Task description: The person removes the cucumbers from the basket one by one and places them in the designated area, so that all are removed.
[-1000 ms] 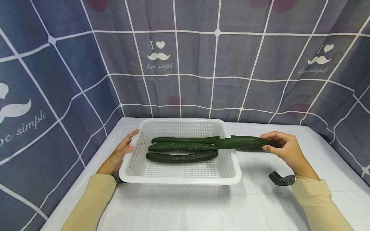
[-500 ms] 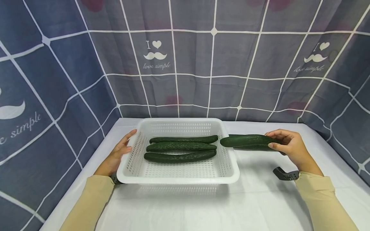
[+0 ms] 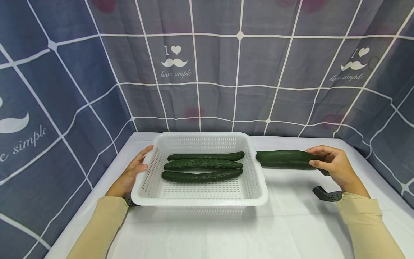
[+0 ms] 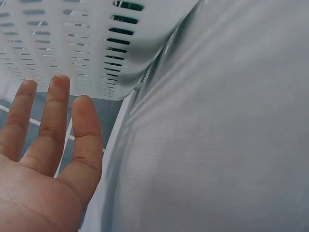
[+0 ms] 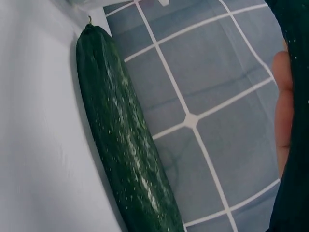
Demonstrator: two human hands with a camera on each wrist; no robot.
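Observation:
A white perforated plastic basket (image 3: 198,202) holds three dark green cucumbers (image 3: 203,164) lying side by side. At its left side rests my left hand (image 3: 129,176), fingers extended along the wall; in the left wrist view the fingers (image 4: 87,128) look straight. My right hand (image 3: 337,167) grips one end of another cucumber (image 3: 284,155) to the right of the basket. Beneath or just beside that one, a further cucumber (image 5: 123,135) lies on the white cloth, partly covered in the head view. The held cucumber fills the right edge of the right wrist view.
White cloth (image 3: 207,233) covers the table. A dark grey-blue checked curtain (image 3: 220,72) stands behind and along both sides. Dark wrist straps (image 3: 328,195) are worn on both arms.
My right hand has drawn the cucumber to the right, so its left end has moved from above the basket to outside the rim. The left hand stays at the basket.

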